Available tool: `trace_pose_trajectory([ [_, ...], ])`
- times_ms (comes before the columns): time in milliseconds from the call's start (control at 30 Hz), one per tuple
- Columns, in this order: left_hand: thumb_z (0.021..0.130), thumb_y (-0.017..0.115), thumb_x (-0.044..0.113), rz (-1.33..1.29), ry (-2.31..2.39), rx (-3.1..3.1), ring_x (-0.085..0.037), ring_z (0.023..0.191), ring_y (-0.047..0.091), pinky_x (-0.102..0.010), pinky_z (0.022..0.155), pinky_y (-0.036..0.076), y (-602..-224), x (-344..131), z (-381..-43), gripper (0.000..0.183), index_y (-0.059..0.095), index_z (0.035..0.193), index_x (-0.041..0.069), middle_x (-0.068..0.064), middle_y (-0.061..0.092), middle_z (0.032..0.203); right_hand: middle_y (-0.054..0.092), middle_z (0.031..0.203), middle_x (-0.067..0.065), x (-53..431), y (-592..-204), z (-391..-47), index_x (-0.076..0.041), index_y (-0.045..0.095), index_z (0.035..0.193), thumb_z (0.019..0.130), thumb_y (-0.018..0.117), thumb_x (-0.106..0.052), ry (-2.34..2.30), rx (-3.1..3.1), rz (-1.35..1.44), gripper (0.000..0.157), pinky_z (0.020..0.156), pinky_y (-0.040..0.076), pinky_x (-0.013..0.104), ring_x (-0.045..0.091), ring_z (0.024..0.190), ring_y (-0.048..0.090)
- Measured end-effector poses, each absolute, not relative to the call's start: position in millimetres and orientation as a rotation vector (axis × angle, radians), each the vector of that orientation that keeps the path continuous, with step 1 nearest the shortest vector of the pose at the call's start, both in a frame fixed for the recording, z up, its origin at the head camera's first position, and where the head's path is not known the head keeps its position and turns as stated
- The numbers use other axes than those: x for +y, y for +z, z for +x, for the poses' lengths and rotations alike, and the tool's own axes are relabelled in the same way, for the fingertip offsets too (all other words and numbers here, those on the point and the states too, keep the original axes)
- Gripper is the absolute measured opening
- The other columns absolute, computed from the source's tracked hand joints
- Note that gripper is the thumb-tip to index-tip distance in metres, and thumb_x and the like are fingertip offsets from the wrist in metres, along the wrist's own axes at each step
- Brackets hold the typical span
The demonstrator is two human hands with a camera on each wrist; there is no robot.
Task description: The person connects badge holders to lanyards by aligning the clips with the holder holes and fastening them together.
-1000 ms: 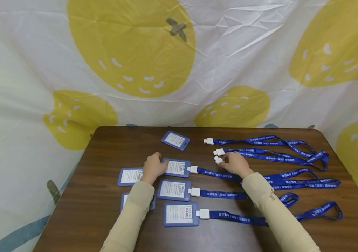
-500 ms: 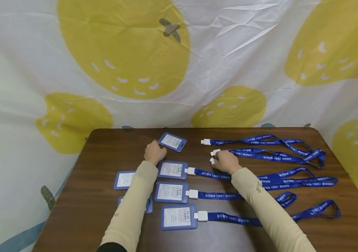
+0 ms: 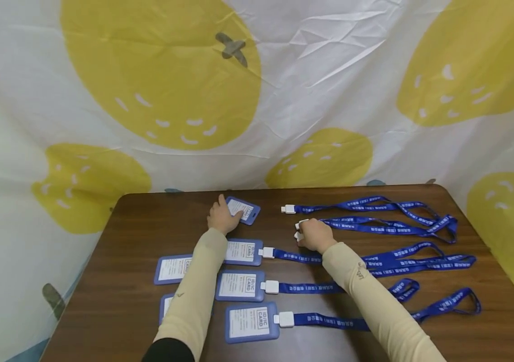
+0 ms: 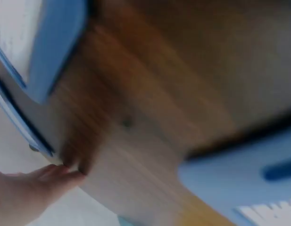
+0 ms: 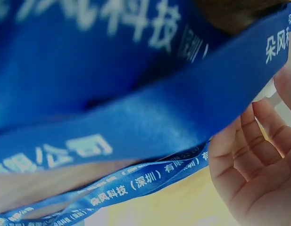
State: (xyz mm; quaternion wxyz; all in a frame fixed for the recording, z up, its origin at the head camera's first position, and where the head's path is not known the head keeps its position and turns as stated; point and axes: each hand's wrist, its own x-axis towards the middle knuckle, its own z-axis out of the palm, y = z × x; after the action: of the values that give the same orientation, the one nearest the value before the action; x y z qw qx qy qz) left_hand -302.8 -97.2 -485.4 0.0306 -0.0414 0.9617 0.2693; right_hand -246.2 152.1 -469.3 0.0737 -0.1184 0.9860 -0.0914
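Note:
At the far side of the table, my left hand [image 3: 224,216] reaches alongside a blue badge holder [image 3: 244,210], its thumb over the holder's near edge. In the left wrist view the left hand's fingers [image 4: 46,186] are extended. My right hand [image 3: 315,235] pinches the white clip [image 3: 298,236] of a blue lanyard [image 5: 216,99] between thumb and fingers. Directly behind that clip lies a second lanyard [image 3: 388,230], its white end partly covered by the hand. Farther back, another lanyard [image 3: 356,205] lies with its white clip pointing left.
Three badge holders joined to lanyards lie in a column: one far [image 3: 245,251], one middle [image 3: 239,285], one near [image 3: 250,322]. Two loose badge holders, one upper [image 3: 171,269] and one lower [image 3: 165,304], are partly under the left sleeve. A patterned cloth [image 3: 193,166] hangs behind the table [image 3: 116,281].
My left hand has moved away from the upper attached badge holder to the loose one at the back. My right hand keeps hold of the clip and has shifted slightly left.

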Motion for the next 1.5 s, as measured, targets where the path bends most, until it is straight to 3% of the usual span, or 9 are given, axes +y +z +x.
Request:
trace_pose_trajectory([
  [167,0.08,0.065,0.044,-0.227,0.663,2.995,-0.043,0.123,0.032,-0.06,0.097,0.026,-488,-83,-304,0.094,0.013,0.141,-0.004,-0.028,0.036,0.134,0.063,0.08,0.006,151,-466,-244,-0.01,0.063,0.075,0.069,0.078,-0.023,-0.284,2.954,-0.34,0.021,0.057,0.048,0.039,0.023,0.07,0.058],
  [600,0.058,0.084,0.041,-0.401,0.755,2.871,-0.04,0.105,0.04,-0.048,0.087,0.039,-484,-87,-310,0.093,0.04,0.123,-0.009,-0.028,0.039,0.114,0.062,0.079,0.007,152,-464,-242,-0.009,0.061,0.076,0.069,0.078,-0.021,-0.327,2.953,-0.328,0.021,0.055,0.047,0.038,0.024,0.068,0.058],
  [833,0.063,0.078,0.019,-0.365,1.094,2.788,-0.037,0.094,0.054,-0.043,0.085,0.045,-484,-99,-307,0.068,0.044,0.113,-0.013,-0.027,0.052,0.105,0.062,0.08,0.009,147,-466,-238,-0.009,0.058,0.076,0.07,0.077,-0.019,-0.344,2.955,-0.338,0.022,0.056,0.048,0.04,0.027,0.07,0.06],
  [933,0.067,0.071,0.011,-0.363,1.276,2.756,-0.029,0.078,0.058,-0.037,0.068,0.05,-489,-105,-309,0.043,0.056,0.1,-0.009,-0.019,0.06,0.089,0.062,0.08,0.009,145,-468,-237,-0.009,0.055,0.076,0.07,0.077,-0.018,-0.376,2.949,-0.352,0.024,0.057,0.048,0.041,0.028,0.071,0.06],
  [1100,0.073,0.064,0.002,-0.241,1.778,2.403,-0.023,0.062,0.06,-0.033,0.049,0.052,-568,-124,-360,0.034,0.052,0.102,-0.01,-0.016,0.057,0.081,0.063,0.084,0.01,148,-473,-237,-0.008,0.061,0.085,0.072,0.075,-0.018,-0.457,2.914,-0.32,0.022,0.061,0.048,0.041,0.027,0.075,0.059],
  [1167,0.074,0.062,-0.003,-0.211,1.912,2.219,-0.027,0.063,0.062,-0.036,0.05,0.053,-606,-130,-384,0.034,0.048,0.103,-0.012,-0.018,0.056,0.081,0.064,0.089,0.011,151,-476,-237,-0.007,0.065,0.092,0.073,0.075,-0.018,-0.479,2.904,-0.309,0.024,0.064,0.049,0.042,0.028,0.08,0.06],
  [1233,0.076,0.061,-0.004,-0.175,1.962,2.121,-0.029,0.067,0.063,-0.037,0.054,0.054,-611,-129,-387,0.03,0.049,0.104,-0.01,-0.019,0.057,0.083,0.064,0.095,0.013,154,-478,-238,-0.007,0.067,0.098,0.073,0.075,-0.018,-0.506,2.899,-0.308,0.029,0.067,0.049,0.043,0.03,0.085,0.06],
  [1300,0.076,0.058,-0.007,-0.118,2.022,2.06,-0.027,0.064,0.062,-0.036,0.053,0.054,-593,-126,-372,0.024,0.05,0.099,-0.01,-0.018,0.057,0.078,0.064,0.098,0.014,156,-479,-239,-0.006,0.067,0.101,0.072,0.075,-0.018,-0.545,2.891,-0.316,0.032,0.07,0.049,0.044,0.032,0.089,0.059],
  [1500,0.085,0.05,-0.006,-0.245,1.984,2.061,-0.021,0.071,0.062,-0.037,0.066,0.054,-486,-109,-301,0.028,0.047,0.112,-0.013,-0.018,0.057,0.087,0.066,0.092,0.016,162,-479,-240,0.001,0.067,0.098,0.076,0.071,-0.011,-0.793,2.867,-0.437,0.026,0.072,0.048,0.041,0.03,0.081,0.06],
])
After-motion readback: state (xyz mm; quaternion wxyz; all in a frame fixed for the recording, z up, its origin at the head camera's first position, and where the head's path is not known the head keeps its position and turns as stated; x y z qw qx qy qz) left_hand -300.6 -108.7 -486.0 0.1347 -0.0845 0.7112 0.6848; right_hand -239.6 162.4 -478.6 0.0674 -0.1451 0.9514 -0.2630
